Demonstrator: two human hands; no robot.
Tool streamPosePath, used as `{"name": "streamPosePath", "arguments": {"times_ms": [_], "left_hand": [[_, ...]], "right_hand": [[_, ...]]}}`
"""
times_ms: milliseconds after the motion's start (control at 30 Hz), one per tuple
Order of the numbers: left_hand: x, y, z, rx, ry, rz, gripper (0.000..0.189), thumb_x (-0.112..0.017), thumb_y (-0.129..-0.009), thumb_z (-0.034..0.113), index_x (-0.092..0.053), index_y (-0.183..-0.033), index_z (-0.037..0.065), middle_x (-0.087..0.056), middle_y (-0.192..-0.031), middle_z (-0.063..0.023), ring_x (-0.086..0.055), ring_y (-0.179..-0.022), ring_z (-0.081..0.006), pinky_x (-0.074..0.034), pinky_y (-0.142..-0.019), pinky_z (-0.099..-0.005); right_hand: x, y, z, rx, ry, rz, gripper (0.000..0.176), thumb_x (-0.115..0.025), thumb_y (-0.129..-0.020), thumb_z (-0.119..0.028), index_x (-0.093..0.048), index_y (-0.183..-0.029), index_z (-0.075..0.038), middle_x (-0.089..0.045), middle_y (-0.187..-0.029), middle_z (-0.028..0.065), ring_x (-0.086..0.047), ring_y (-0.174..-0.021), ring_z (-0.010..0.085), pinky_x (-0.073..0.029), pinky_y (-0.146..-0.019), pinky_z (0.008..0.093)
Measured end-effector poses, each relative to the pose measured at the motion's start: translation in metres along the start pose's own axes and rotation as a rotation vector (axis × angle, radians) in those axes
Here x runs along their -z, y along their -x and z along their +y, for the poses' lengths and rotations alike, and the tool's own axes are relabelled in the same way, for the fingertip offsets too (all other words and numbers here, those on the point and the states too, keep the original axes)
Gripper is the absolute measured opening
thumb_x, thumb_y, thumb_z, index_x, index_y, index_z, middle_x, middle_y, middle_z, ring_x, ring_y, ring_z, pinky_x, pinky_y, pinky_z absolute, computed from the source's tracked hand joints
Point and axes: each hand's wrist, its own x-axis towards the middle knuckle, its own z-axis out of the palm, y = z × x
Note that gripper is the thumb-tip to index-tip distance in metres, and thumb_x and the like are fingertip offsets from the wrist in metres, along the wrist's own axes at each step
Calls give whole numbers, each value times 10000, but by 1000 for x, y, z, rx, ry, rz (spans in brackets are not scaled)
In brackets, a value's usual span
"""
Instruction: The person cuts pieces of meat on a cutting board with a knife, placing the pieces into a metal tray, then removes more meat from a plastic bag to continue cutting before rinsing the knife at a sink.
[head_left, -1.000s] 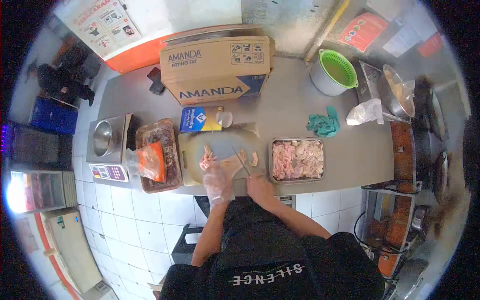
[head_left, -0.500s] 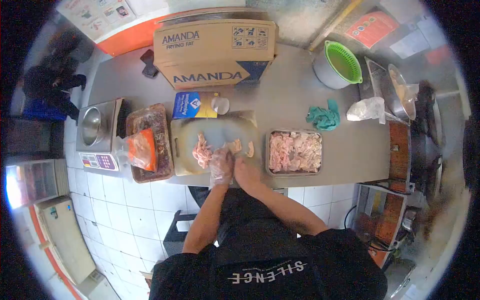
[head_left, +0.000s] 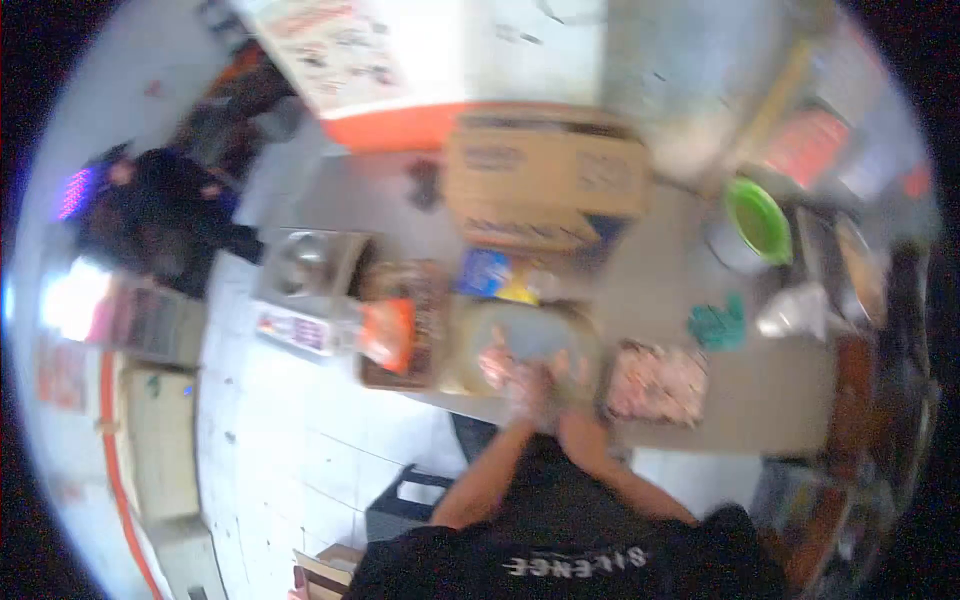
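Motion blur smears the whole head view. My left hand (head_left: 527,392), in a clear plastic glove, is over the front of the cutting board (head_left: 467,340), beside a small pile of pale pink raw meat (head_left: 493,364). Close on its right is my right hand (head_left: 582,432), bare, at the board's front edge. The fingers of both hands are too smeared to show what they hold. Small meat pieces (head_left: 572,365) lie on the board just beyond my hands. To the right, cut meat (head_left: 657,383) fills a rectangular metal tray.
A cardboard box (head_left: 545,180) stands behind a blue-yellow packet (head_left: 487,274). At left are a scale (head_left: 295,329) with a metal bowl (head_left: 303,265) and an orange bag (head_left: 387,335) on a dark tray. A green cloth (head_left: 717,322) and green basket (head_left: 758,222) are right. Another person (head_left: 150,215) is far left.
The view has swung left and up, so the table and my hands sit lower and further right in it. My hands remain over the board's front, and the other person shows more.
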Motion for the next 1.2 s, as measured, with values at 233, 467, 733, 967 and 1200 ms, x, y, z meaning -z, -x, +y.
{"name": "streamPosePath", "arguments": {"times_ms": [233, 467, 733, 967, 1200], "left_hand": [[-128, 19, -54, -292, -74, -144, 364, -527, -888, 187, -554, -1210, 20, -621, -958, -164, -594, -847, -364, -487, -788, -465], [-48, 6, -50, 27, 576, -48, 342, -584, -839, 182, -583, -1161, 65, -470, -1223, -277, -427, -1141, -436, -345, -986, -503], [-44, 15, -65, -256, 467, 178, 443, -629, -796, 174, -539, -1185, -16, -296, -1414, -335, -248, -1310, -537, -157, -1091, -632], [11, 16, -62, -143, 474, -203, 130, -643, -791, 177, -645, -853, 63, -616, -917, -183, -586, -896, -392, -492, -797, -476], [4, 9, -53, -452, 566, 63, 119, -633, -796, 126, -646, -889, 53, -633, -889, -192, -604, -823, -381, -487, -745, -485]], "right_hand": [[-15, -43, -9, 11, 207, 162, 264, -461, -903, -141, -545, -1022, 79, -646, -855, 236, -657, -831, 399, -545, -685, 460], [-9, 3, 20, -190, 45, 1, 266, -476, -902, -164, -538, -1009, 71, -623, -888, 256, -647, -856, 417, -536, -705, 491], [39, -16, -25, -60, -64, 115, 274, -419, -937, -177, -588, -946, 39, -648, -896, 251, -663, -818, 399, -529, -705, 511], [4, -22, 6, -140, 92, 207, 313, -442, -975, -292, -522, -948, 9, -645, -682, 230, -665, -640, 392, -532, -555, 505], [15, -24, -12, -58, 112, 177, 249, -454, -926, -214, -522, -957, 24, -650, -679, 234, -674, -646, 392, -544, -562, 504]]}}
